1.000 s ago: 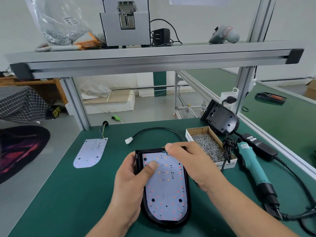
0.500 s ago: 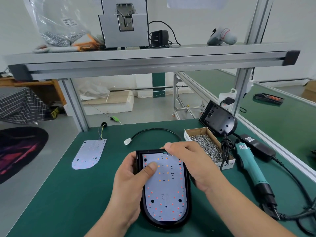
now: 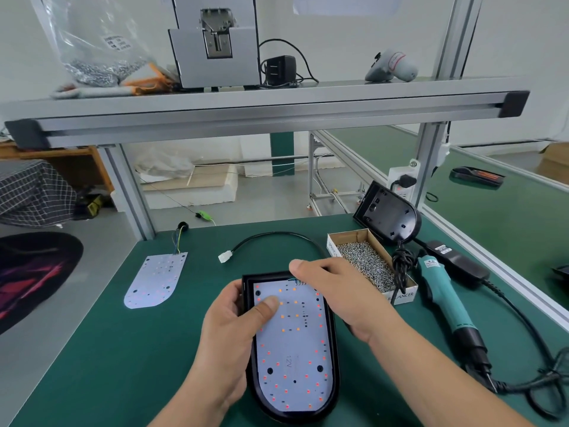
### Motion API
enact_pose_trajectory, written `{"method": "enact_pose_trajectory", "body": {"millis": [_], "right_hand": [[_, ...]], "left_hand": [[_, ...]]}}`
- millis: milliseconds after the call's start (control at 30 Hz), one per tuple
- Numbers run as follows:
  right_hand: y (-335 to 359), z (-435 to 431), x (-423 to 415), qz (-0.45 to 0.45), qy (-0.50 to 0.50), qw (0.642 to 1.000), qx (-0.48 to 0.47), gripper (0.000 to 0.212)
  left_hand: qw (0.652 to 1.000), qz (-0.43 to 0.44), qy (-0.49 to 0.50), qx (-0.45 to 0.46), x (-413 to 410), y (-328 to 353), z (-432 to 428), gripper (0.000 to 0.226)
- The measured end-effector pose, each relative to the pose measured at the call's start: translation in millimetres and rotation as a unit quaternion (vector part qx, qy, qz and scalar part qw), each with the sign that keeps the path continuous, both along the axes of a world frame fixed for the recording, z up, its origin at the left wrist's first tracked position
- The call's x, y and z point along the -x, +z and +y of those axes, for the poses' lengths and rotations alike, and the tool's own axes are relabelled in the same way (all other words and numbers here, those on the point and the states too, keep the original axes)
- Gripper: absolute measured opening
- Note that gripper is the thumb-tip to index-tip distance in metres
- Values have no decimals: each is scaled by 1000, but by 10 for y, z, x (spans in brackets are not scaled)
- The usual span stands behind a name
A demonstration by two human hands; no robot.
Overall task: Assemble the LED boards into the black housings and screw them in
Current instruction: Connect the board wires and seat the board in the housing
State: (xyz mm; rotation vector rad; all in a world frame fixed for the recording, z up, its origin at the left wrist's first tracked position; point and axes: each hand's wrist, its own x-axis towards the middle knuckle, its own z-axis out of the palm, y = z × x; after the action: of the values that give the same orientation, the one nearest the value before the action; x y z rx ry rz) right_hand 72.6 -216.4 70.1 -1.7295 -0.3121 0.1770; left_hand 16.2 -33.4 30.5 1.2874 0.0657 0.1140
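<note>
Near the front edge of the bench, about midway along it, the LED board lies inside the black housing. Their shared long axis runs from the front edge toward the back, rounded end nearest the person. The left hand clamps the housing's left wall, its thumb pressing down on the board's far-left part. The right hand covers the far-right corner, one fingertip by the wires. The rest of its fingers are hidden, so I cannot tell whether it grips. Fastening looks to be the step ahead, and everything for it lies toward the right edge: the box of screws just beyond the right hand, then the electric screwdriver, lying roughly parallel to the housing. The right hand is plainly the nearer one.
</note>
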Motion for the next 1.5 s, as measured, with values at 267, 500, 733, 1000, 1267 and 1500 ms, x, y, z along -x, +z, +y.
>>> {"method": "enact_pose_trajectory", "body": {"millis": [267, 500, 733, 1000, 1267, 1500], "right_hand": [[-48, -23, -64, -12, -8, 999, 39, 66], [-169, -74, -163, 39, -10, 998, 44, 72], [-175, -177, -188, 30, -18, 992, 119, 62], [96, -424, -184, -101, -76, 982, 138, 15], [250, -1193, -302, -176, -234, 918, 267, 14], [34, -1454, -147, -209, -277, 881, 321, 10]], "left_hand": [[997, 73, 18, 7, -25, -30, -79, 34], [995, 89, 7, -47, -74, -62, -102, 28], [985, 105, -32, -130, -68, -96, -122, 40], [959, 136, -15, -250, -99, -8, -64, 47], [952, 130, -12, -275, -121, -28, -32, 46], [941, 107, -23, -319, -108, -61, -27, 43]]}}
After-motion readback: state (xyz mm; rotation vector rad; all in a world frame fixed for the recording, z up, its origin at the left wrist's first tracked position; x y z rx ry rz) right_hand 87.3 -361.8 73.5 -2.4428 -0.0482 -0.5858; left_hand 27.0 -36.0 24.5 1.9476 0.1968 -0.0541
